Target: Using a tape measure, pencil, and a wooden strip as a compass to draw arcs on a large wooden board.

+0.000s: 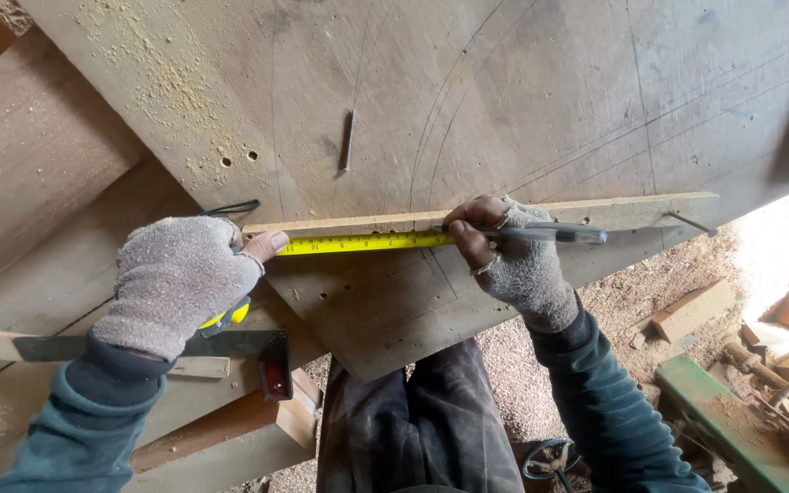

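My left hand (180,278), in a grey fingerless glove, grips the yellow tape measure case (223,317), thumb pressing near the tape's exit. The yellow tape blade (362,242) runs rightward along a thin wooden strip (595,209) lying on a large plywood board (468,100). My right hand (513,256), also gloved, pinches the tape's end against the board and holds a clear pen (550,235) pointing right. Curved and straight pencil lines cross the board. A long nail (347,140) lies on the board above the tape.
A try square with a red-black handle (274,365) rests on planks at lower left. Sawdust covers the floor, with wood offcuts (691,310), a green metal beam (732,420) and machine parts at right. My dark trousers (417,420) show below the board.
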